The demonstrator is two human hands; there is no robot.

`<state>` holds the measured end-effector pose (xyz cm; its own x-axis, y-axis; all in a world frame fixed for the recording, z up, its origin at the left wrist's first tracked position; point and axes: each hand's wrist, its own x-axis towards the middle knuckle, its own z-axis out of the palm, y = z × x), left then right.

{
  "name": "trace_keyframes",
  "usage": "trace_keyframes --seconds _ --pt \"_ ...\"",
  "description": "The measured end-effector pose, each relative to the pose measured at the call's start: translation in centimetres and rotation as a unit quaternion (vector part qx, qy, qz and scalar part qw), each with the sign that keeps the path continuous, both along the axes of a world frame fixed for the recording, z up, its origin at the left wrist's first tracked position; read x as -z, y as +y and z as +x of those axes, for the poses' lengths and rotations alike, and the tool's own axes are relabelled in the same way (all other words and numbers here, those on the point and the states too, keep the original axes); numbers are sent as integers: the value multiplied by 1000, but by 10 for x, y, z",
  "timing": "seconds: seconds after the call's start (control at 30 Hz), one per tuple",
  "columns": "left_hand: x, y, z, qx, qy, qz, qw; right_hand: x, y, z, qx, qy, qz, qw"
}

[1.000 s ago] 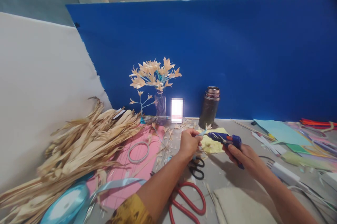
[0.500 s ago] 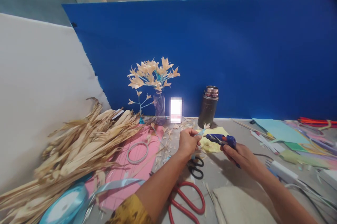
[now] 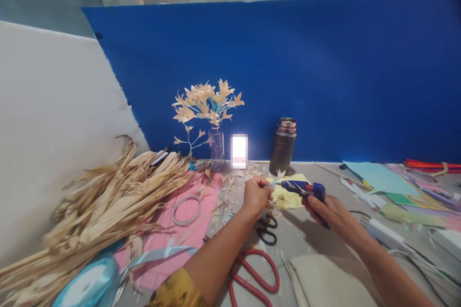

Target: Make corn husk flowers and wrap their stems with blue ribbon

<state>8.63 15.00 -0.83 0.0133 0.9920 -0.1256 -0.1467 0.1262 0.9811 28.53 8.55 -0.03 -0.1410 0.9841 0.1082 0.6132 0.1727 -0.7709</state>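
My left hand (image 3: pixel 257 196) pinches a small corn-husk flower (image 3: pixel 280 175) by its stem, which is wrapped in light blue ribbon. In my right hand (image 3: pixel 326 211) is a blue glue gun (image 3: pixel 298 188), its nozzle pointing left and close to the flower's stem; whether it touches I cannot tell. A yellow paper (image 3: pixel 288 199) lies beneath the nozzle. Below my left wrist rest black-handled scissors (image 3: pixel 267 230) and, nearer me, red-handled scissors (image 3: pixel 259 276). Small loose husk flowers (image 3: pixel 228 184) are scattered left of the hand.
Dried corn husks (image 3: pixel 118 201) are heaped at left beside a pink sheet (image 3: pixel 162 264) and a blue ribbon roll (image 3: pixel 86 283). A bottle of husk flowers (image 3: pixel 216 146) and a dark flask (image 3: pixel 284 146) stand behind. A folded cloth (image 3: pixel 324 278), coloured papers (image 3: pixel 382 179) and a white power strip (image 3: pixel 383 232) lie at right.
The glue gun's nozzle has come slightly nearer the flower's stem. The whole view has shifted a little; both hands keep their hold.
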Motion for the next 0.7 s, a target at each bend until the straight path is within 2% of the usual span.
trace_keyframes --seconds 0.17,0.27,0.37,0.43,0.5,0.57,0.63,0.7 --pt "-1 0 0 1 -20 3 1000 0 3 -1 29 -91 11 995" --pt "-2 -1 0 10 -40 -3 999 4 6 2 60 -174 19 983" --pt "-5 -2 0 38 -67 -13 997 9 6 8 77 -263 -1 962" --pt "-8 -3 -1 66 -84 -19 994 10 5 14 70 -279 -1 958" --pt "-11 -6 -1 101 -106 -25 989 9 5 19 35 -235 32 971" --pt "-15 -9 0 140 -136 -34 980 6 6 21 -2 -134 58 989" --pt "-18 -14 2 182 -163 -47 969 2 6 17 -4 -3 44 999" --pt "-22 -19 4 215 -178 -59 959 0 5 8 17 141 4 990"
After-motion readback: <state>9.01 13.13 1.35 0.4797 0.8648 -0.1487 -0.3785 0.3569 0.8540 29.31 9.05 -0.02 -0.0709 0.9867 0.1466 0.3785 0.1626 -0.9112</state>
